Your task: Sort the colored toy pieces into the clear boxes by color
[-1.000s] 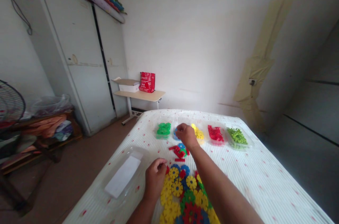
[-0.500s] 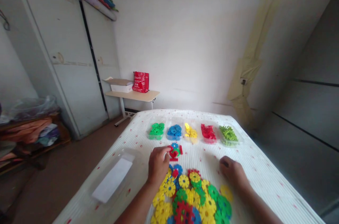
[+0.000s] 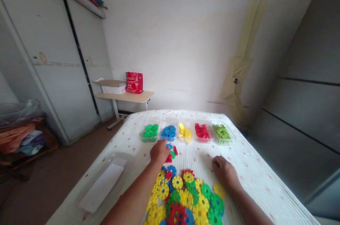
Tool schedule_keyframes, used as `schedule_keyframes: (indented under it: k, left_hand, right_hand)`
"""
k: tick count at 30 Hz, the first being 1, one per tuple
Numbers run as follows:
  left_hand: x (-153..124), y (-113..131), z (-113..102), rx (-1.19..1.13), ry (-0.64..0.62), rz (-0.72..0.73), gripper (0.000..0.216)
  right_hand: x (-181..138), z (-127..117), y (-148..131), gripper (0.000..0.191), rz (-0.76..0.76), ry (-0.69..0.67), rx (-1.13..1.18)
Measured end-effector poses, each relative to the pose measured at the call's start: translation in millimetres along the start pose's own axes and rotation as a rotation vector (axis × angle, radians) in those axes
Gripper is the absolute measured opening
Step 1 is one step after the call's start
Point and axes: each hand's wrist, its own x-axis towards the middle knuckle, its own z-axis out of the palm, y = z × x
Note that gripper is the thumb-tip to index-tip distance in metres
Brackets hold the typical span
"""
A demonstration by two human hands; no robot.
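Note:
My left hand (image 3: 159,152) is closed at the left side of a small group of plastic pieces. That group shows a blue disc (image 3: 169,146), a green disc (image 3: 173,155) and red pieces (image 3: 175,150). The fingertips are hidden behind the hand, so what they grip cannot be made out. Nearer to me lies a loose pile of notched snowflake discs (image 3: 186,198) in yellow, green, blue and red. To the right of the pile, my right hand (image 3: 225,171) rests on the cloth with its fingers curled. Its inside is dark, and I cannot see what it holds, if anything.
Clear tubs along the far side hold green discs (image 3: 150,130), blue discs (image 3: 168,131), yellow discs (image 3: 185,131), red pieces (image 3: 202,131) and light green pieces (image 3: 221,131). A clear tray (image 3: 114,155) with a white sheet (image 3: 103,186) lies at left. A side table (image 3: 138,96) carries a red bag (image 3: 134,82).
The view has turned slightly to the right. My left hand has shifted forward along the small group and now covers its left red piece. My right hand stays curled on the cloth.

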Motion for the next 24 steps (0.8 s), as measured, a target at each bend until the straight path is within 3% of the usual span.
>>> schedule_keyframes:
  k: [10,16,21,24]
  left_hand:
    - [-1.1,7.1,0.1,0.000,-0.029,-0.064,0.028]
    - [-16.9,8.0,-20.9,-0.120,-0.003,0.129,0.017]
    - [-47.6,6.4,-29.4,-0.206,-0.193,0.344,0.010]
    - [-64.2,-2.0,-28.4,-0.184,-0.245,0.388,0.008]
  right_hand:
    - [-0.1,0.0,0.5,0.020,-0.010,0.002,-0.004]
    - [-0.2,-1.0,-1.7,0.021,0.010,0.000,-0.024]
    - [0.0,-0.7,-1.7,0.021,0.009,-0.008,-0.022]
    - [-0.4,-1.2,-2.2,0.021,0.004,-0.014,-0.021]
